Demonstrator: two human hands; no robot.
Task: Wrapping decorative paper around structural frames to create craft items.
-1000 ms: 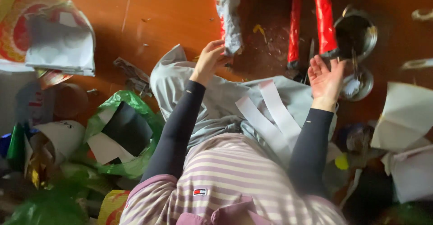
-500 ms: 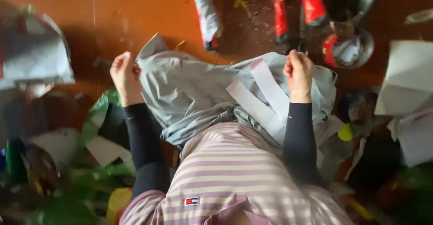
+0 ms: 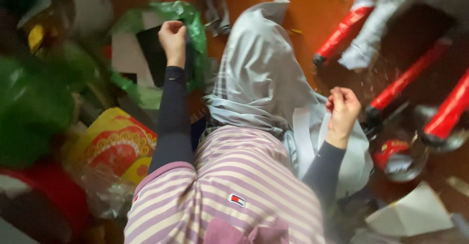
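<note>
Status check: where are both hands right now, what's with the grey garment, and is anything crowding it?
Left hand fisted, over green bag. Right hand closed at grey garment edge; grip unclear. Garment draped over lap. Red legs close on the right.

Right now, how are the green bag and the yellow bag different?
The green bag is plain, shiny green and lies by the left hand; the yellow bag has red patterns and lies nearer the striped shirt. The green bag gapes open over dark and white sheets; the yellow bag lies flatter. Both are crumpled on the floor.
</note>
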